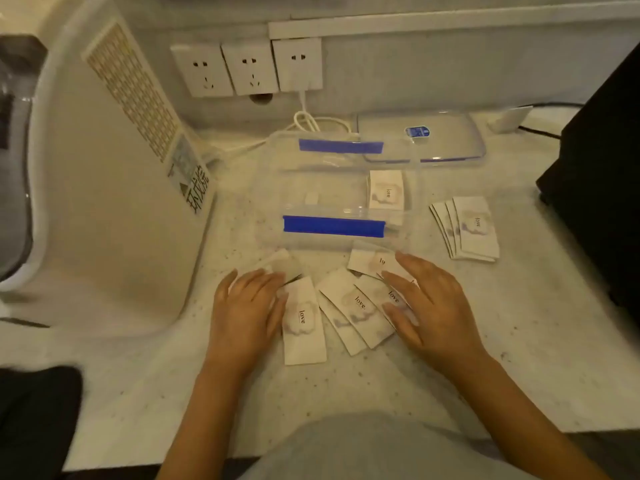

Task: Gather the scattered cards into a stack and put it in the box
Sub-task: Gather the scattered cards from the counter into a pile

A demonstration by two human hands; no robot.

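Note:
Several white cards printed "love" lie scattered (356, 306) on the marble counter in front of me. My left hand (246, 310) rests flat, fingers apart, on the left edge of the spread beside one card (303, 327). My right hand (429, 310) lies flat with spread fingers over the cards on the right. A clear plastic box (341, 195) with two blue tape strips stands just behind them, with one card (386, 190) seen at its right end. A fanned pile of cards (469, 230) lies to the box's right.
The clear box lid (420, 138) lies behind the box. A large white appliance (114, 188) fills the left side. Wall sockets (249, 69) with a white cable sit at the back. A black object (602, 174) stands at the right edge.

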